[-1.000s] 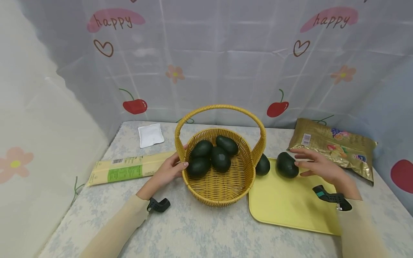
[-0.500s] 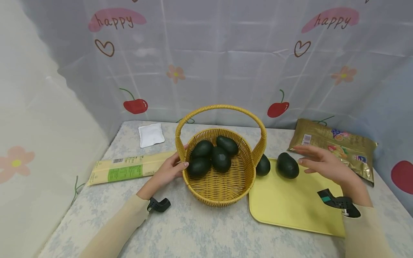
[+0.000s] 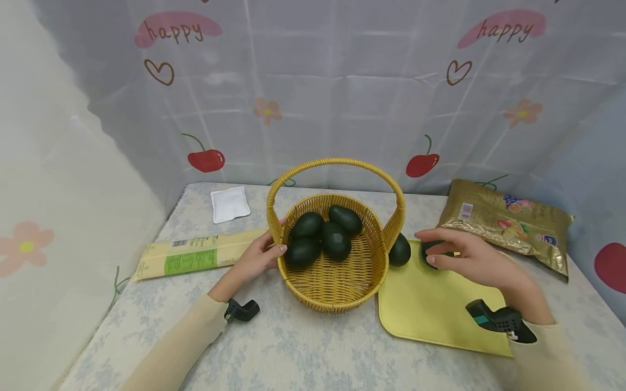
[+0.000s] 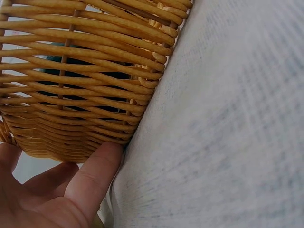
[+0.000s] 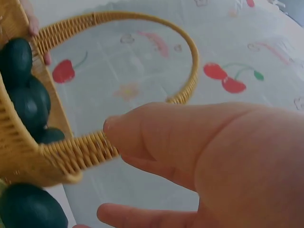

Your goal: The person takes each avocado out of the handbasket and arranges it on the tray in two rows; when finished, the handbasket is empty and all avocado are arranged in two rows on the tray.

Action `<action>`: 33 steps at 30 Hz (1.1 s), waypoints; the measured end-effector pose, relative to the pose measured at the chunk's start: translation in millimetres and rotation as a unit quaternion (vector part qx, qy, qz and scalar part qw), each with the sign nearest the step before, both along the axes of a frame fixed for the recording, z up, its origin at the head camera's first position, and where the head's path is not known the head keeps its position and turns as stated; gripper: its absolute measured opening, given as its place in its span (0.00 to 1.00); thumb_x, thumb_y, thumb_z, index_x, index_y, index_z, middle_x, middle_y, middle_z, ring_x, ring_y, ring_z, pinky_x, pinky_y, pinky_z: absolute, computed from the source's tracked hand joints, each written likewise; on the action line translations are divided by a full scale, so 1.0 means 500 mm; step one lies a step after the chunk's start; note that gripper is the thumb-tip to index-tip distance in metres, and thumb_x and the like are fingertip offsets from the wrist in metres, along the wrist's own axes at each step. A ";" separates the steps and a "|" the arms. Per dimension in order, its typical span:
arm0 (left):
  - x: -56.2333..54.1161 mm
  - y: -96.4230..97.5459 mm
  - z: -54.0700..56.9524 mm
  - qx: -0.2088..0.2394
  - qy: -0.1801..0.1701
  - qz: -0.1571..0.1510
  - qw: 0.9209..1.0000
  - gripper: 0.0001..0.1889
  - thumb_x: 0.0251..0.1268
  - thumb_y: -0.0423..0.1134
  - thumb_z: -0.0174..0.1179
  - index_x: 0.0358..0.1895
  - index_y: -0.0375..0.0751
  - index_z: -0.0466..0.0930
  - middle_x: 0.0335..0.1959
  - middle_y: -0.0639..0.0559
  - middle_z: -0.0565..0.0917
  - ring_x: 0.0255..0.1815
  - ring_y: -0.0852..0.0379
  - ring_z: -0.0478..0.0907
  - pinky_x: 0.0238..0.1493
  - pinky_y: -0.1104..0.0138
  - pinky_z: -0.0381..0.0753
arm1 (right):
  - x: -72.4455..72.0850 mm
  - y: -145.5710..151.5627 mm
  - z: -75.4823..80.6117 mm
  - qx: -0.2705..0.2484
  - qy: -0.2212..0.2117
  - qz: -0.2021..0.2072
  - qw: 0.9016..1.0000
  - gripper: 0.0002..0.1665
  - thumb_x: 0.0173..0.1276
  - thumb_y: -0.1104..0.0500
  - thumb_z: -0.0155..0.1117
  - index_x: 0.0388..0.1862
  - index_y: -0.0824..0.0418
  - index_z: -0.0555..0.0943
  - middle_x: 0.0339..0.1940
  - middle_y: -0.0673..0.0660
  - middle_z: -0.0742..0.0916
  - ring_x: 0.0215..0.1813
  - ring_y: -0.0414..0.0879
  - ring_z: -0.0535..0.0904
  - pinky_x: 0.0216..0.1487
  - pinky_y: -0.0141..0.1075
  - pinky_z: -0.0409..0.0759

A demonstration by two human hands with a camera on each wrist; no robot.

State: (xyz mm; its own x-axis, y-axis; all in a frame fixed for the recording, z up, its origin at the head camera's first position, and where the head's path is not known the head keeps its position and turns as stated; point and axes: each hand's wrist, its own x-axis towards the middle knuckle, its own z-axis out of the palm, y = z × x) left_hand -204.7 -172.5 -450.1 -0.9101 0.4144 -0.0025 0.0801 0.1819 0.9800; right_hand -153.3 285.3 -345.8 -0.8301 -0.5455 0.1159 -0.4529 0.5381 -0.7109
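Note:
A round woven basket with a tall arched handle holds several dark green avocados. My left hand holds its left side: the thumb is at the rim beside the handle's foot, and the fingers lie against the outer wall. On the right, my right hand is over one avocado on a yellow tray, thumb and fingers spread apart and partly hiding it. Another avocado sits on the tray against the basket's right side; it shows in the right wrist view too.
A gold foil bag lies behind the tray. Left of the basket are a long yellow-green packet and a white square packet. A printed curtain closes off the back of the patterned tablecloth.
My right hand first drew back a little to the right, then came left over the avocado on the tray, which it now partly covers. The left hand and basket stay put.

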 end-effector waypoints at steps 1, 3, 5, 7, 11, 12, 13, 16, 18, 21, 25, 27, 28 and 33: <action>0.000 0.000 0.000 -0.001 -0.001 0.000 1.000 0.35 0.79 0.41 0.54 0.83 0.57 0.50 0.80 0.35 0.60 0.70 0.34 0.72 0.53 0.54 0.88 | 0.003 -0.010 0.002 -0.005 -0.001 0.011 1.000 0.25 0.75 0.65 0.61 0.70 0.61 0.75 0.62 0.27 0.77 0.54 0.26 0.82 0.46 0.31 0.86; 0.000 0.000 0.001 -0.001 -0.004 -0.001 1.000 0.35 0.80 0.41 0.54 0.83 0.57 0.50 0.81 0.36 0.60 0.71 0.34 0.71 0.53 0.54 0.88 | 0.007 -0.029 0.004 -0.011 -0.002 0.032 0.999 0.24 0.75 0.66 0.61 0.69 0.62 0.76 0.60 0.25 0.77 0.53 0.28 0.83 0.46 0.31 0.86; 0.001 0.000 0.001 -0.002 -0.006 -0.001 1.000 0.35 0.80 0.41 0.54 0.83 0.57 0.50 0.80 0.36 0.60 0.71 0.34 0.71 0.54 0.53 0.88 | 0.011 -0.047 0.007 -0.010 -0.005 0.047 0.999 0.23 0.75 0.65 0.61 0.68 0.62 0.76 0.60 0.28 0.79 0.53 0.29 0.83 0.46 0.32 0.86; 0.001 0.000 0.001 -0.002 -0.006 -0.001 1.000 0.35 0.80 0.41 0.53 0.83 0.57 0.50 0.80 0.36 0.60 0.71 0.34 0.71 0.54 0.54 0.88 | 0.012 -0.065 0.010 -0.008 -0.013 0.061 0.998 0.23 0.76 0.65 0.61 0.68 0.62 0.76 0.62 0.37 0.82 0.53 0.30 0.83 0.46 0.33 0.86; 0.001 0.000 0.000 0.002 -0.004 0.001 1.000 0.35 0.80 0.41 0.53 0.83 0.57 0.50 0.80 0.36 0.60 0.71 0.33 0.71 0.53 0.53 0.88 | 0.006 -0.101 0.017 -0.006 -0.024 0.081 0.996 0.23 0.76 0.63 0.61 0.68 0.62 0.77 0.60 0.61 0.85 0.52 0.31 0.83 0.45 0.34 0.87; 0.001 0.000 -0.001 0.003 -0.004 0.001 1.000 0.35 0.79 0.41 0.54 0.83 0.57 0.51 0.80 0.35 0.60 0.71 0.33 0.72 0.53 0.53 0.88 | 0.003 -0.110 0.018 -0.005 -0.024 0.086 0.996 0.23 0.76 0.63 0.62 0.68 0.63 0.77 0.59 0.63 0.85 0.52 0.32 0.84 0.46 0.35 0.87; 0.001 0.000 -0.001 0.003 -0.004 0.001 1.000 0.35 0.79 0.40 0.54 0.83 0.57 0.51 0.80 0.35 0.60 0.71 0.33 0.72 0.53 0.53 0.88 | 0.000 -0.119 0.019 -0.003 -0.023 0.090 0.996 0.23 0.76 0.62 0.62 0.68 0.62 0.77 0.58 0.64 0.86 0.51 0.34 0.84 0.46 0.35 0.87; 0.002 0.000 -0.001 0.002 -0.006 0.001 1.000 0.35 0.80 0.40 0.53 0.83 0.57 0.51 0.80 0.36 0.60 0.71 0.34 0.72 0.54 0.54 0.88 | -0.011 -0.145 0.017 0.008 -0.025 0.096 0.995 0.24 0.76 0.61 0.62 0.69 0.59 0.77 0.56 0.60 0.87 0.51 0.39 0.85 0.48 0.36 0.87; 0.003 0.000 0.000 0.001 -0.010 0.001 1.000 0.35 0.80 0.41 0.53 0.83 0.58 0.50 0.80 0.36 0.60 0.71 0.34 0.71 0.54 0.54 0.88 | -0.019 -0.161 0.015 0.016 -0.031 0.099 0.994 0.25 0.76 0.59 0.62 0.70 0.59 0.76 0.57 0.57 0.86 0.53 0.43 0.85 0.49 0.36 0.86; 0.003 0.000 0.001 0.001 -0.012 0.002 1.000 0.35 0.80 0.41 0.53 0.83 0.59 0.50 0.81 0.36 0.60 0.71 0.34 0.71 0.54 0.53 0.88 | -0.034 -0.186 0.010 0.022 -0.040 0.098 0.994 0.26 0.75 0.58 0.63 0.70 0.58 0.76 0.57 0.56 0.86 0.55 0.49 0.85 0.50 0.36 0.86; 0.003 -0.001 0.003 -0.001 -0.010 0.001 1.000 0.35 0.80 0.42 0.53 0.83 0.59 0.50 0.81 0.37 0.60 0.72 0.34 0.71 0.54 0.53 0.88 | -0.056 -0.216 -0.002 0.025 -0.046 0.088 0.995 0.29 0.74 0.57 0.65 0.71 0.60 0.74 0.61 0.59 0.84 0.58 0.54 0.84 0.52 0.39 0.85; 0.003 -0.001 0.003 -0.003 -0.008 0.001 1.000 0.35 0.80 0.42 0.53 0.83 0.59 0.50 0.81 0.37 0.60 0.72 0.34 0.70 0.54 0.53 0.88 | -0.068 -0.231 -0.010 0.027 -0.044 0.086 0.995 0.30 0.74 0.57 0.65 0.72 0.61 0.73 0.64 0.62 0.82 0.60 0.57 0.83 0.54 0.44 0.85; 0.003 -0.001 0.003 -0.004 -0.007 0.002 1.000 0.35 0.80 0.42 0.54 0.83 0.59 0.51 0.81 0.37 0.60 0.72 0.33 0.70 0.54 0.53 0.88 | -0.073 -0.237 -0.014 0.029 -0.045 0.084 0.995 0.31 0.74 0.57 0.65 0.73 0.62 0.73 0.66 0.64 0.80 0.61 0.59 0.82 0.56 0.47 0.84; 0.002 -0.001 0.003 0.000 -0.009 0.000 1.000 0.35 0.80 0.41 0.53 0.83 0.59 0.50 0.81 0.37 0.60 0.72 0.33 0.70 0.54 0.53 0.88 | -0.093 -0.261 -0.036 0.038 -0.040 0.070 0.996 0.33 0.74 0.56 0.64 0.75 0.61 0.71 0.74 0.66 0.74 0.68 0.66 0.77 0.65 0.60 0.78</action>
